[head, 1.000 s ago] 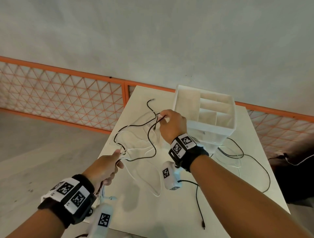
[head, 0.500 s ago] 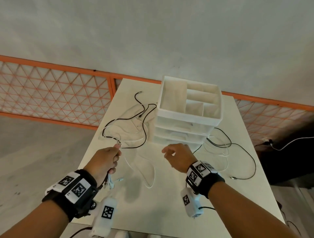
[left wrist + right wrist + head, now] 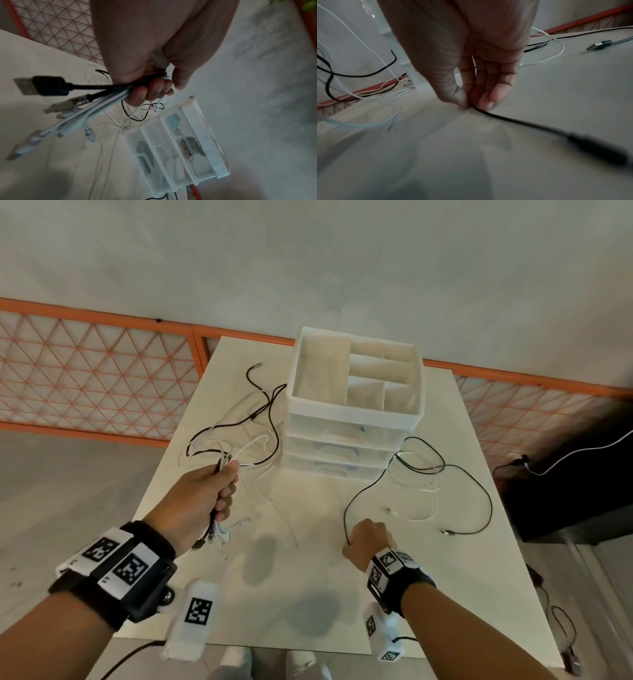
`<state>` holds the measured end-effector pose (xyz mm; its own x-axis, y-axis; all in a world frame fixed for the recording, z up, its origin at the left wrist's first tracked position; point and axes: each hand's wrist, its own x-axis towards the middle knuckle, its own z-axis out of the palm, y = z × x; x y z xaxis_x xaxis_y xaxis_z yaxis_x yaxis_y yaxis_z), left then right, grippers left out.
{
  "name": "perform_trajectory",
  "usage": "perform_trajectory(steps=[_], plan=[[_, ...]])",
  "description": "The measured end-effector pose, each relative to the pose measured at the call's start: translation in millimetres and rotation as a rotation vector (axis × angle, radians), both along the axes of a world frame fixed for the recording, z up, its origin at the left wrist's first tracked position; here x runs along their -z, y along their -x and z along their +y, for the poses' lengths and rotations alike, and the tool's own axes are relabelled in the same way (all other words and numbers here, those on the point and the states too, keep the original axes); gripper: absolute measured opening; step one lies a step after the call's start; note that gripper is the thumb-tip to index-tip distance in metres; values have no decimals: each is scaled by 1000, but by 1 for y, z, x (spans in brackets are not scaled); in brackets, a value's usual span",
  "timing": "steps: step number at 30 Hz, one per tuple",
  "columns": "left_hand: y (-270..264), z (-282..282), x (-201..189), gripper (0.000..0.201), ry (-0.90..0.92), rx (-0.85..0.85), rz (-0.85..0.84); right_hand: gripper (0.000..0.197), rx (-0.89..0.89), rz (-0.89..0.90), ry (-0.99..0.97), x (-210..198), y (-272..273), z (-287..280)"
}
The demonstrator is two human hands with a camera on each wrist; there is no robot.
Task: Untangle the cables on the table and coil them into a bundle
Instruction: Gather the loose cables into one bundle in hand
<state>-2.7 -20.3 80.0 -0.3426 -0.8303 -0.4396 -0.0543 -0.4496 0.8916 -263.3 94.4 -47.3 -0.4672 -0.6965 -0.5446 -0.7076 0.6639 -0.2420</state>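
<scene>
My left hand (image 3: pixel 219 491) grips a bunch of black and white cables (image 3: pixel 239 440) over the table's left side; their plug ends (image 3: pixel 51 105) stick out below my fist (image 3: pixel 154 88). The cables trail in loops toward the drawer unit. My right hand (image 3: pixel 356 542) pinches a thin black cable (image 3: pixel 359 494) near the table's front right; thumb and fingertips (image 3: pixel 488 100) hold the black cable (image 3: pixel 513 120) just above the tabletop, its dark plug (image 3: pixel 599 148) blurred nearby. More black and white cable loops (image 3: pixel 438 474) lie to the right of the drawers.
A white plastic drawer unit (image 3: pixel 352 412) with an open divided top tray stands at the back middle of the white table (image 3: pixel 274 594). An orange mesh fence (image 3: pixel 85 371) runs behind. A dark box (image 3: pixel 565 491) and floor cables lie to the right.
My right hand let go of the cables by the drawer unit, drew back to the front right and took hold of the black cable. My left hand kept its bunch.
</scene>
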Motion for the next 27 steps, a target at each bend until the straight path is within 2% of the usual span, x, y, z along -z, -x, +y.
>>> perform_trajectory(steps=[2, 5, 7, 10, 12, 14, 16, 18, 20, 23, 27], plan=[[1, 2, 3, 26, 0, 4, -8, 13, -109, -65, -15, -6, -1, 0], [1, 4, 7, 21, 6, 31, -25, 17, -265, -139, 89, -29, -4, 1], [2, 5, 8, 19, 14, 52, -41, 23, -327, -193, 208, -55, -11, -1], [8, 9, 6, 18, 25, 79, -49, 24, -359, -299, 487, -103, -27, -9], [15, 12, 2, 16, 37, 56, 14, 23, -464, -321, 620, -134, -38, -16], [24, 13, -5, 18, 58, 38, 126, 23, -606, -290, 669, -161, -50, -22], [33, 13, -15, 22, 54, 47, 263, 23, -672, -288, 742, -181, -59, -28], [39, 13, -22, 28, 23, 68, 358, 24, -602, -336, 856, -196, -62, -34], [42, 14, -24, 27, 25, 123, 364, 23, -419, -362, 957, -208, -54, -42], [34, 15, -19, 35, 84, 210, 288, 21, -137, -386, 1130, -223, -27, -50], [11, 10, -6, 54, 217, 246, 83, 35, 323, -434, 1277, -236, 21, -51]])
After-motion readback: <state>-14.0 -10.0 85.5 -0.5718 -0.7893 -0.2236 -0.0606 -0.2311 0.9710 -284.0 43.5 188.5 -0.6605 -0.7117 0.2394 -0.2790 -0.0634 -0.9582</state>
